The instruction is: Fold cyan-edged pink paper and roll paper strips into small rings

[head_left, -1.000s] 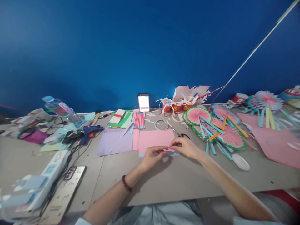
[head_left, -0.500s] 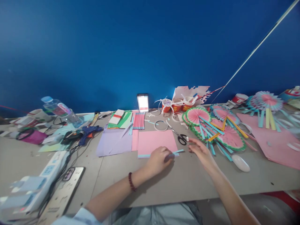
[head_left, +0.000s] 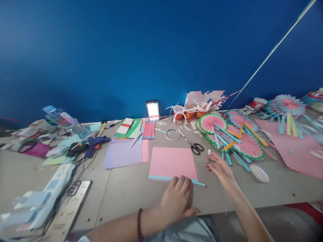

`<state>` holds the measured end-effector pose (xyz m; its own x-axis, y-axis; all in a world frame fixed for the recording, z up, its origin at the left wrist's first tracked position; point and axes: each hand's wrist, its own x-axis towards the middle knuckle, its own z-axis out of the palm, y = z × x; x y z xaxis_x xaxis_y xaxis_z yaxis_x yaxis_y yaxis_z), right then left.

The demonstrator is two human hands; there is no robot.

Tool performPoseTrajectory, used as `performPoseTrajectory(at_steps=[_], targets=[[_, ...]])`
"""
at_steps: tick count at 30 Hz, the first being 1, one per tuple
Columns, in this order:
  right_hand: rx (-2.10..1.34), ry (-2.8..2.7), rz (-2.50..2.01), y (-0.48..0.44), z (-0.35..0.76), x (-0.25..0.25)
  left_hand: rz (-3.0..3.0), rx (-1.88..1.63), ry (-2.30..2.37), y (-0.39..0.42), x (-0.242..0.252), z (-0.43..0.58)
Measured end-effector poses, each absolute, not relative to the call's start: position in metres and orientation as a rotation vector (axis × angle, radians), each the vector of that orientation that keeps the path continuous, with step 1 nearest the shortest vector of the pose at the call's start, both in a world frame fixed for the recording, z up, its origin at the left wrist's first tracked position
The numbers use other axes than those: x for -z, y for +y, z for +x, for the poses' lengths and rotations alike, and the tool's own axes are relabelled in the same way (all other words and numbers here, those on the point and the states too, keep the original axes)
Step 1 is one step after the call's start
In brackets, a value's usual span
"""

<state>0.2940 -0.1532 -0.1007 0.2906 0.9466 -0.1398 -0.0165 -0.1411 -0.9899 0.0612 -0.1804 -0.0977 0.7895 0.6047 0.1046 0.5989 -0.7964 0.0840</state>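
My left hand (head_left: 178,200) lies palm down at the near edge of a pink paper sheet (head_left: 173,162), its fingertips on the sheet's blue-edged front border. A thin blue paper strip (head_left: 199,183) sticks out to the right of those fingers. My right hand (head_left: 220,168) hovers open to the right of the sheet, fingers spread, holding nothing. Black-handled scissors (head_left: 194,147) lie just beyond it, and a small white scrap (head_left: 209,152) sits near its fingertips.
Folded pink and green paper fans (head_left: 233,137) with blue strips spread at the right. A lilac sheet (head_left: 123,154), pink pencils (head_left: 149,129), tape ring (head_left: 173,134) and red cups (head_left: 191,112) lie behind. A glue gun (head_left: 93,143), bottle (head_left: 63,119), power strip (head_left: 37,198) and phone (head_left: 68,208) fill the left.
The pink sheet has slid toward me with my left hand, which went from pinching the strip to lying flat. My right hand let go and moved right, opening.
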Motion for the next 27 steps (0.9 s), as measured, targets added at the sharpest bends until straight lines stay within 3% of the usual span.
performPoseTrajectory(at_steps=[6, 15, 27], targets=[[-1.04, -0.992, -1.471, -0.156, 0.297, 0.112, 2.743, -0.249, 1.081, -0.197, 0.103, 0.057], [-0.701, -1.43, -1.661, -0.186, 0.268, 0.108, 2.553, -0.386, 1.282, -0.207, 0.118, 0.057], [-0.631, -1.39, -1.68, -0.188, 0.257, 0.116, 2.474, -0.46, 1.334, -0.211, 0.12, 0.061]])
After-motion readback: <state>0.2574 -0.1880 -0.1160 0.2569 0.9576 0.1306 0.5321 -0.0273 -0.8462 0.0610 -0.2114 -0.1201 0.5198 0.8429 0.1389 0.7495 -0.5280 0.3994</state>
